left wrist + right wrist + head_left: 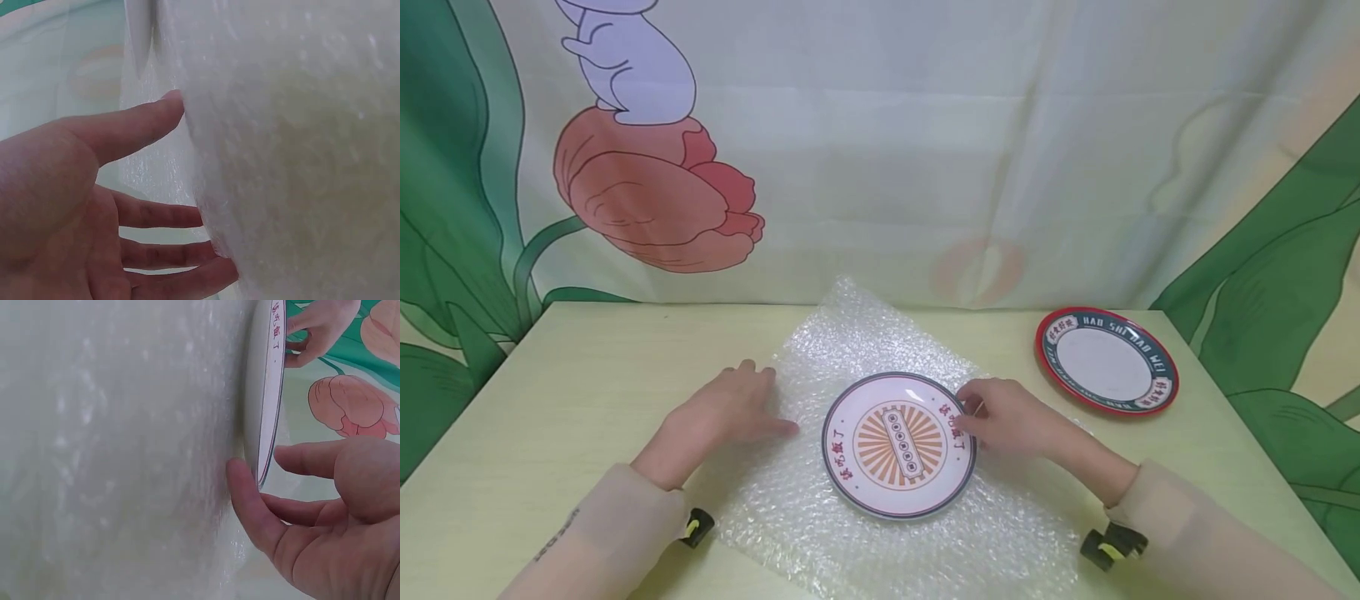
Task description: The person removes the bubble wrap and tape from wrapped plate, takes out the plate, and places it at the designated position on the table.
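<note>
A white plate (898, 500) with a dark rim, orange rays and red characters lies face up on a sheet of bubble wrap (760, 508). At the plate's right edge, my right hand (1015, 421) pinches the rim, thumb over the top and fingers beneath, as the right wrist view also shows for the plate (265, 406). My left hand (726, 412) is spread at the left side of the wrap, apart from the plate. In the left wrist view its fingertips (215, 275) reach the edge of the bubble wrap (300, 156).
A second plate (1105, 362), with a red rim and a green lettered band, rests at the table's back right. The pale table (587, 400) ends at a printed curtain (865, 167) behind. Black wrist cameras (697, 527) are strapped to both wrists.
</note>
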The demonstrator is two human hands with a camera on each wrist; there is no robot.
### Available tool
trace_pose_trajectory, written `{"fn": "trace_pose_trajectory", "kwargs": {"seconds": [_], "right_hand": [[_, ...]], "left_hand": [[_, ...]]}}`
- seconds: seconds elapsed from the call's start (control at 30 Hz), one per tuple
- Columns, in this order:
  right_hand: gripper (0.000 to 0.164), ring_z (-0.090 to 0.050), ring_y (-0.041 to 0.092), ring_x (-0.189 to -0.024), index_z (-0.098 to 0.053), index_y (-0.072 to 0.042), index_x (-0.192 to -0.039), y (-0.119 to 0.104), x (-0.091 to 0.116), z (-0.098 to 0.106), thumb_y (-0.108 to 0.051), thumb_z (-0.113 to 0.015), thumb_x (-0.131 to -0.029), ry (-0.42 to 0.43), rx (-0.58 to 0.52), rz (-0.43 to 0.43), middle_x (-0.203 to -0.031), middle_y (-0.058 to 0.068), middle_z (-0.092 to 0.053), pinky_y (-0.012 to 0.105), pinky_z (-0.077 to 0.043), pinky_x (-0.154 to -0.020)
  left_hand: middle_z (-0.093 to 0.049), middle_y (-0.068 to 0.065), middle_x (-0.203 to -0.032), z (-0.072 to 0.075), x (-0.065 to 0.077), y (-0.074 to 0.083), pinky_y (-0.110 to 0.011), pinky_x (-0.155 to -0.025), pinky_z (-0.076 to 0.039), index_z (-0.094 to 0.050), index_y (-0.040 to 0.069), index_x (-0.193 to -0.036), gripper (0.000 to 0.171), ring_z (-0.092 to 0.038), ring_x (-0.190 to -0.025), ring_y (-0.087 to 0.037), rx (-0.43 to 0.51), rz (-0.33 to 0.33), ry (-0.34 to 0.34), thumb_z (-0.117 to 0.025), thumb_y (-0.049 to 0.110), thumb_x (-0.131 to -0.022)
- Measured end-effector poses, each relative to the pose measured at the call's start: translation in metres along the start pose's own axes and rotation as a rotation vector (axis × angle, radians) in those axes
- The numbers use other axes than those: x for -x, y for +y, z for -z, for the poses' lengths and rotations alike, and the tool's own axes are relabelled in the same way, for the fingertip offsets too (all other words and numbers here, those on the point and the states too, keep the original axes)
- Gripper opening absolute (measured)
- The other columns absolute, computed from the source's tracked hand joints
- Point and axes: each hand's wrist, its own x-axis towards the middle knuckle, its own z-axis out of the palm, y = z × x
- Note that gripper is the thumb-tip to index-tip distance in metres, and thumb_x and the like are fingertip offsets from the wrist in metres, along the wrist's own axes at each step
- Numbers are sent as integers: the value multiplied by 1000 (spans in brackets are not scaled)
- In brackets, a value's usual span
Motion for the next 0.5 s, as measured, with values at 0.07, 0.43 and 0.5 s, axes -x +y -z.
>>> {"fn": "trace_pose_trajectory", "kwargs": {"seconds": [0.07,0.43,0.5], "right_hand": [[35,-64,15,-73,-62,7,-126,1,-1,0,-10,-71,-96,5,-26,-7,-99,10,-65,29,-56,-65],[34,-65,20,-85,-62,10,-123,6,-4,-2,1,-71,-92,32,-143,-29,-99,11,-64,30,-59,-67],[33,-65,21,-87,-63,9,-122,7,-4,-2,2,-71,-91,36,-166,-27,-99,11,-64,31,-59,-67]], "left_hand": [[-53,-16,-97,1,0,0,-49,-80,-51,-58,-8,-115,68,-54,-89,-33,9,6,-17,-80,48,-85],[-53,-29,-114,-1,2,3,-59,-90,-50,-53,-11,-126,92,-54,-105,-47,1,28,-25,-81,63,-78],[-53,-29,-115,-1,2,4,-58,-90,-50,-52,-11,-127,93,-54,-105,-47,-7,39,-23,-81,63,-78]]}}
